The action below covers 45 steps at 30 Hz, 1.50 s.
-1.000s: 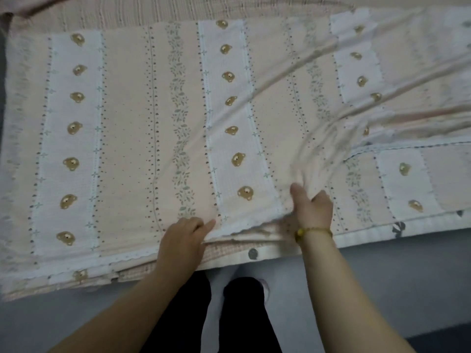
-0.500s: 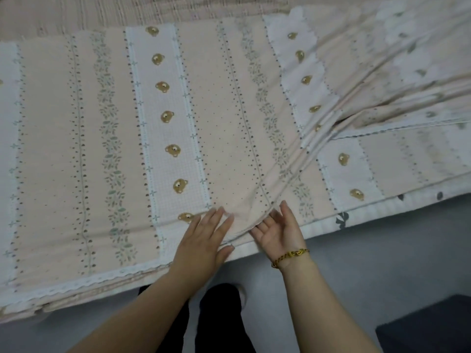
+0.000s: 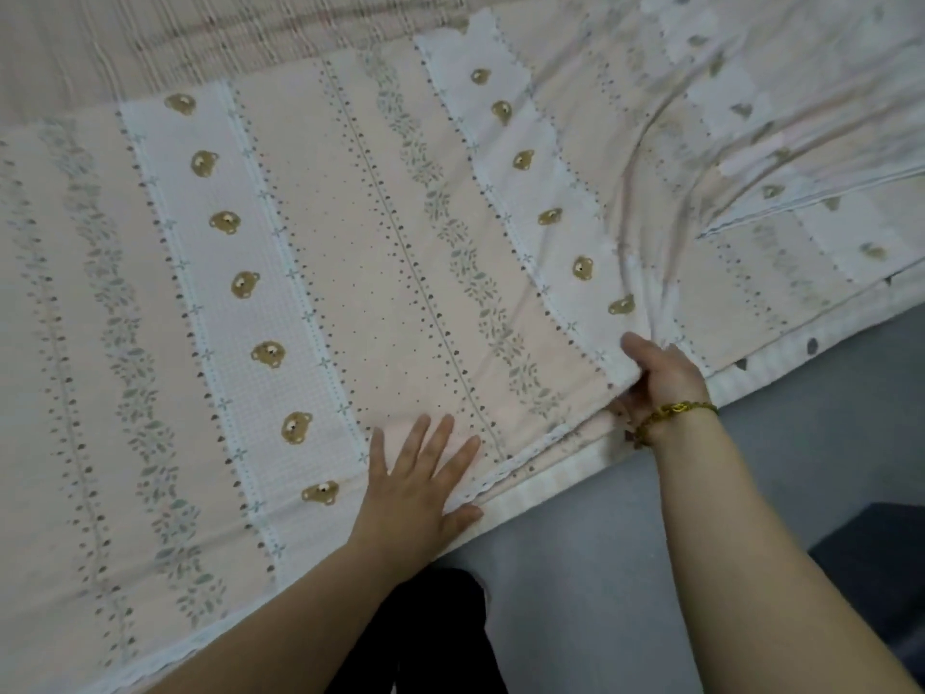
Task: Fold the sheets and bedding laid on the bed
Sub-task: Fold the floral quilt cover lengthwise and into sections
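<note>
One patterned sheet [image 3: 350, 273], peach with white bands of bear faces, dotted lines and leaf trails, scalloped white trim on the near hem. It lies spread across the bed, flat at the left and centre, rumpled into long creases at the right, where a further layer shows beneath; whether that is the same sheet doubled over is hard to tell.

Left hand [image 3: 415, 493]: palm down, fingers straight and spread, pressing the sheet flat just inside the near hem.

Right hand [image 3: 660, 378]: at the hem further right, thumb on top and fingers curled under, pinching a gathered fold of the sheet. Gold bracelet [image 3: 675, 410] on the wrist.

Beneath: white mattress edge [image 3: 550, 485] along the near side; striped cover [image 3: 200, 37] past the sheet's far edge.

Surroundings: grey floor [image 3: 600, 568]; the person's dark trouser legs [image 3: 430, 633] between the forearms.
</note>
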Tool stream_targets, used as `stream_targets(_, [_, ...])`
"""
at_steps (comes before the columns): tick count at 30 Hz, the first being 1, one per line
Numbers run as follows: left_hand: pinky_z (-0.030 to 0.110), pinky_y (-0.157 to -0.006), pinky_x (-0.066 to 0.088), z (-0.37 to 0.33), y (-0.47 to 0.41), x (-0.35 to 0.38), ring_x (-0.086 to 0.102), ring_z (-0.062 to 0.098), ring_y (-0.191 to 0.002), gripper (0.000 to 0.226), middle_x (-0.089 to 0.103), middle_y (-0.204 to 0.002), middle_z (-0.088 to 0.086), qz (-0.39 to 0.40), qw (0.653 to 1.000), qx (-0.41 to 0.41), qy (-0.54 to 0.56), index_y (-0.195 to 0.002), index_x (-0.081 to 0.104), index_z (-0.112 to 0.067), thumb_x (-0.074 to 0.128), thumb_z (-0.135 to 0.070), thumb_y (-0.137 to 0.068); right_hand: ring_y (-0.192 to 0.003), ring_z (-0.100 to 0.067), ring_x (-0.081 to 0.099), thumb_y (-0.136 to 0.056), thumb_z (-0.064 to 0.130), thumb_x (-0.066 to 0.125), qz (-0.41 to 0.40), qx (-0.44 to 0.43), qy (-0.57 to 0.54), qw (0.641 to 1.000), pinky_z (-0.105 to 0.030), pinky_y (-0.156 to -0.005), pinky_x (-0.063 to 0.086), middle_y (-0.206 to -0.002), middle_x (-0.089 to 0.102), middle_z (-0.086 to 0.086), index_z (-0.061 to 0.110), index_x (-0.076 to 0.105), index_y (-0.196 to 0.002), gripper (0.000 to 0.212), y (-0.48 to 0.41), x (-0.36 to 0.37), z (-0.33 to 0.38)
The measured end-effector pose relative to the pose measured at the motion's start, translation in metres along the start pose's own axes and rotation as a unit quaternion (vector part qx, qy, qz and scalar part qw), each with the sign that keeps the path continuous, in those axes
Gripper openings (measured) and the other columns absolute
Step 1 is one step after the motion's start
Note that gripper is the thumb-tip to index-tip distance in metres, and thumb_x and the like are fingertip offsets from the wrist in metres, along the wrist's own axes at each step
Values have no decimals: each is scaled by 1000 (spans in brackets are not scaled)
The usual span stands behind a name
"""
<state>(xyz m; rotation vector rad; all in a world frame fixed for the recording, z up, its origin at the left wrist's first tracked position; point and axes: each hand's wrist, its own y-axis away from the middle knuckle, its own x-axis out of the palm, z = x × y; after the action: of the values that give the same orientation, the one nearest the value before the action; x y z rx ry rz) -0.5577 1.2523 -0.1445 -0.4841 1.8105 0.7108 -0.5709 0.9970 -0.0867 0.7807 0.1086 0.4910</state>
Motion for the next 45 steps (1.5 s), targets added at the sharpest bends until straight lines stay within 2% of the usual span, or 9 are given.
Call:
stream_targets(3, [51, -106, 6, -3, -2, 4, 2, 24, -145, 64, 56, -131, 12, 1, 1000, 14, -8, -130, 40, -23, 3, -60, -93, -74, -10, 60, -90, -1, 52, -69, -89, -5, 994, -17, -62, 55, -81, 69, 5, 8, 59, -99, 14, 12, -29, -6])
stream_targets(8, [46, -108, 4, -7, -7, 1, -13, 18, -144, 65, 57, -130, 13, 27, 999, 27, -18, -129, 40, -22, 3, -61, -93, -63, -11, 61, -92, 3, 51, -93, 20, -41, 995, -15, -52, 52, -85, 59, 0, 10, 51, -113, 22, 1, -57, -32])
stream_targets(15, [38, -106, 7, -69, -63, -14, 32, 27, -126, 62, 59, -127, 12, 71, 997, 26, 12, -128, 41, -22, 3, -58, -95, -58, -10, 68, -96, 9, 45, 17, 53, -155, 986, -26, -61, 57, -65, 71, 0, 7, 57, -92, 13, -36, -81, 16])
stream_targets(20, [37, -105, 7, -129, -112, -14, 31, 24, -128, 77, 54, -132, 14, 64, 997, -11, 40, -132, 45, -17, -3, -61, -92, -70, -18, 67, -97, 16, 43, 74, 84, -199, 974, -33, -72, 56, -63, 71, -2, 8, 57, -92, 17, -67, -92, 55])
stream_targets(25, [34, -110, -14, -178, -149, -33, -14, 8, -142, 132, -12, -156, -6, 97, 984, -113, 97, -147, -8, -32, -45, -78, -29, -90, -22, 59, -97, 19, 44, 135, 90, -231, 959, -40, -104, 39, -83, 70, -7, 6, 59, -101, 21, -101, -90, 98])
stream_targets(32, [37, -108, -20, -194, -178, -31, -17, 9, -142, 133, -13, -156, -8, 93, 973, -157, 143, -146, -3, -36, -39, -85, -27, -123, -32, 48, -96, 17, 44, 148, 70, -251, 954, -46, -106, 35, -124, 56, -17, 2, 55, -112, 24, -147, -108, 160])
stream_targets(36, [30, -103, -21, -205, -209, -33, -16, 9, -142, 129, -12, -156, -7, 91, 978, -131, 137, -146, -4, -35, -40, -83, -31, -100, -31, 59, -95, 1, 39, 110, -25, -233, 966, -44, -101, 43, -95, 65, -12, 1, 56, -99, 17, -176, -136, 198])
stream_targets(39, [34, -101, -24, -212, -235, -38, -24, 3, -136, 129, -16, -156, -5, 104, 984, -109, 99, -146, -9, -34, -45, -78, -31, -82, -20, 58, -92, -10, 39, 48, -77, -106, 990, -32, -77, 55, -98, 61, -11, 1, 51, -117, 30, -187, -153, 209])
stream_targets(45, [46, -98, -24, -226, -280, -37, -22, 18, -142, 113, -21, -155, 1, 127, 986, -90, 58, -126, -32, -24, -51, -73, -25, -89, -23, 57, -92, -11, 39, 3, -45, -74, 996, -40, -97, 44, -124, 53, -20, -2, 41, -135, 44, -207, -171, 219])
